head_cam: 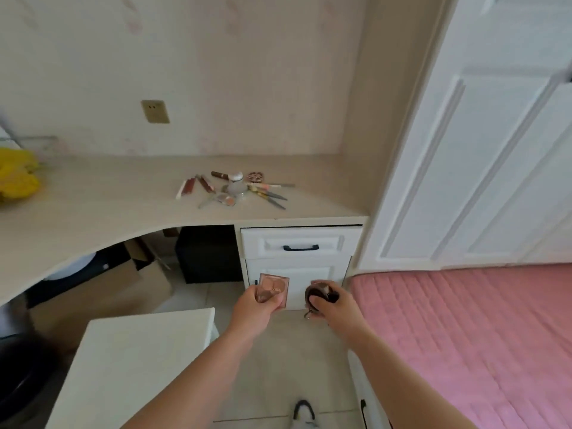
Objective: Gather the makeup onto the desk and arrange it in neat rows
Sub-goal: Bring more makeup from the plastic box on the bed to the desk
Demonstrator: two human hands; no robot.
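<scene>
My left hand (258, 308) grips a flat pink-brown square palette (275, 287), held out in front of the desk's cabinet. To its right, my right hand (332, 305) is closed around a round dark-brown compact (315, 294). Both hands are below the level of the beige desk (108, 193). On the desk's right part lies a loose heap of makeup (235, 188): several lipsticks and pencils, a small clear jar with a white cap, a round patterned compact and a clear blush case, all at mixed angles.
A pink-covered bed (464, 335) fills the right. A white wardrobe (479, 150) stands behind it. A white stool or side table (133, 366) is at lower left. Boxes sit under the desk. A yellow object (17, 176) lies on the desk's far left.
</scene>
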